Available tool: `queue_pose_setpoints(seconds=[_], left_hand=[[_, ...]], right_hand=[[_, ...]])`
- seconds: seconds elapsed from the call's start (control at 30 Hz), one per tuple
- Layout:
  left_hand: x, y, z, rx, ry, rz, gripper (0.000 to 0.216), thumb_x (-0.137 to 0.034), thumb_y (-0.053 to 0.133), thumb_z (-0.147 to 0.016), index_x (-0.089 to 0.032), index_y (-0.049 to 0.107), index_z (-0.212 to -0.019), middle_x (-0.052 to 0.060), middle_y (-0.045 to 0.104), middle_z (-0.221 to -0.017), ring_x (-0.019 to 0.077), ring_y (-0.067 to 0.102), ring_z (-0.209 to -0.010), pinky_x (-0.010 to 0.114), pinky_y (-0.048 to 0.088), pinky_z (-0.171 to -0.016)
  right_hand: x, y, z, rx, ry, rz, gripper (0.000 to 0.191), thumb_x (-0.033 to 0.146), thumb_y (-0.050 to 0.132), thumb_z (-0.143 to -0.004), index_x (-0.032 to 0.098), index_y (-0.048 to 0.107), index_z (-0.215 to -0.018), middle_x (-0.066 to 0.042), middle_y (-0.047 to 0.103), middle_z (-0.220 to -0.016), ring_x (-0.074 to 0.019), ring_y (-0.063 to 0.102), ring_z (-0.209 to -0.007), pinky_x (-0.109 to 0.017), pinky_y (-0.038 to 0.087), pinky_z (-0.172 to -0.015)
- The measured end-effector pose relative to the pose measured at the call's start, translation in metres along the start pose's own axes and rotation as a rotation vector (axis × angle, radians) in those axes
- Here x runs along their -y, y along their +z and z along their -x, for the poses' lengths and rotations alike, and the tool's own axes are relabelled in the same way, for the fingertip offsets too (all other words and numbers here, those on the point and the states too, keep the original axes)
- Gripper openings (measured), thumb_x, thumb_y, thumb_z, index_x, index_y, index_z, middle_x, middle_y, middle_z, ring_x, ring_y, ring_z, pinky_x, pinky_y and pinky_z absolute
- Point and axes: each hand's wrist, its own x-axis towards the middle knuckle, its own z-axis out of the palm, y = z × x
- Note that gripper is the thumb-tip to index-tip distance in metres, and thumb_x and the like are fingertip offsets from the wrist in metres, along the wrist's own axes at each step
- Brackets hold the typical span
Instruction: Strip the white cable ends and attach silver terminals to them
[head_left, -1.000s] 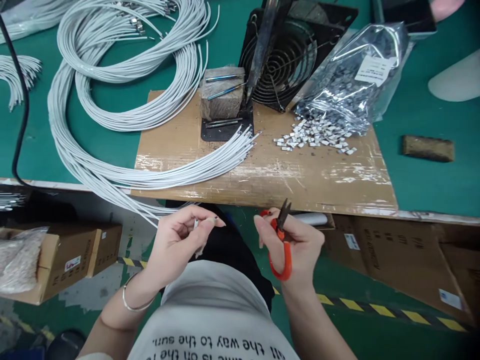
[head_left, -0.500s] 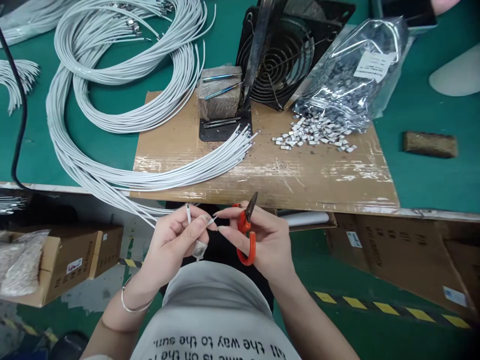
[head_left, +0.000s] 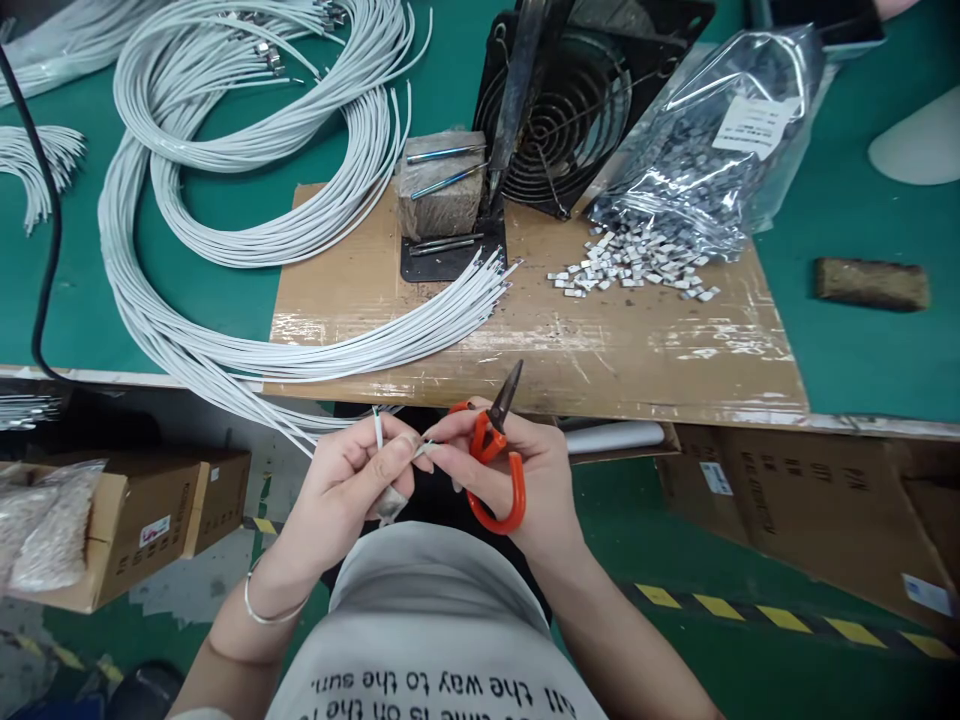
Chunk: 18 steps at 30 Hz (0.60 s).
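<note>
In front of my lap, my left hand (head_left: 356, 485) is closed in a pinch on a thin white wire (head_left: 377, 430), whose short piece sticks up between the fingers. A small crumpled pale thing (head_left: 390, 503) hangs below that palm; I cannot make out what it is. The thumb and forefinger of my right hand (head_left: 536, 475) meet at the white tip by the left thumb. Orange-handled scissors (head_left: 517, 495) are hooked over the right hand's fingers, dark blades pointing up and away. Just beyond lies a bundle of white wires (head_left: 337, 355), partly hanging over the table edge.
Cardboard (head_left: 637, 360) covers the table front. On it are a heap of small white connectors (head_left: 637, 262), a clear bag (head_left: 697, 170) and a brown block (head_left: 439, 190) with metal tools. Behind stands a black fan (head_left: 555, 120). Boxes (head_left: 150, 520) flank me on the floor.
My right hand has shifted slightly left, and its fingertips now close on the wire tip at my left thumb. The scissors have turned a little with it.
</note>
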Motion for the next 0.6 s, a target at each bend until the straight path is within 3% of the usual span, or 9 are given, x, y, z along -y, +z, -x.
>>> queue_pose_setpoints(seconds=[0.1, 0.23, 0.37, 0.43, 0.6], left_hand=[[0.000, -0.002, 0.000, 0.024, -0.009, -0.008, 0.040, -0.052, 0.077, -0.100, -0.015, 0.075, -0.086, -0.003, 0.055, -0.057, 0.0073, 0.033, -0.048, 0.021, 0.026, -0.045], [-0.002, -0.001, 0.001, 0.059, -0.017, -0.015, 0.039, -0.052, 0.076, -0.101, -0.015, 0.076, -0.087, -0.001, 0.058, -0.061, 0.0069, 0.035, -0.049, 0.021, 0.026, -0.046], [-0.005, 0.000, -0.001, 0.025, -0.006, 0.015, 0.039, -0.052, 0.078, -0.099, -0.015, 0.077, -0.086, -0.003, 0.054, -0.057, 0.0067, 0.031, -0.047, 0.022, 0.022, -0.045], [-0.005, 0.000, -0.003, 0.017, -0.001, 0.021, 0.040, -0.053, 0.079, -0.097, -0.015, 0.078, -0.087, -0.003, 0.053, -0.055, 0.0067, 0.028, -0.045, 0.022, 0.020, -0.043], [-0.003, 0.000, -0.004, 0.004, 0.005, 0.008, 0.039, -0.054, 0.079, -0.097, -0.015, 0.079, -0.092, -0.004, 0.054, -0.057, 0.0061, 0.026, -0.045, 0.022, 0.018, -0.043]], right_hand=[[0.000, -0.001, -0.002, 0.051, -0.013, -0.010, 0.012, 0.029, 0.089, -0.079, 0.023, 0.083, -0.072, 0.001, 0.069, -0.062, -0.0109, 0.053, -0.050, -0.026, 0.045, -0.048], [-0.002, -0.001, -0.006, 0.086, -0.012, -0.046, 0.026, 0.035, 0.087, -0.083, 0.022, 0.075, -0.064, 0.003, 0.059, -0.049, -0.0129, 0.053, -0.048, -0.027, 0.044, -0.046], [-0.002, -0.005, -0.008, -0.086, -0.015, -0.077, 0.035, 0.040, 0.082, -0.086, 0.023, 0.064, -0.060, 0.005, 0.051, -0.044, -0.0127, 0.048, -0.044, -0.027, 0.042, -0.046], [0.000, -0.010, -0.006, -0.130, -0.057, 0.032, 0.034, 0.037, 0.079, -0.089, 0.023, 0.065, -0.061, 0.004, 0.051, -0.045, -0.0126, 0.047, -0.045, -0.028, 0.041, -0.048], [0.001, -0.024, 0.004, 0.036, -0.246, 0.405, 0.036, 0.029, 0.081, -0.088, 0.020, 0.061, -0.060, 0.004, 0.048, -0.056, -0.0095, 0.038, -0.050, -0.027, 0.029, -0.047]])
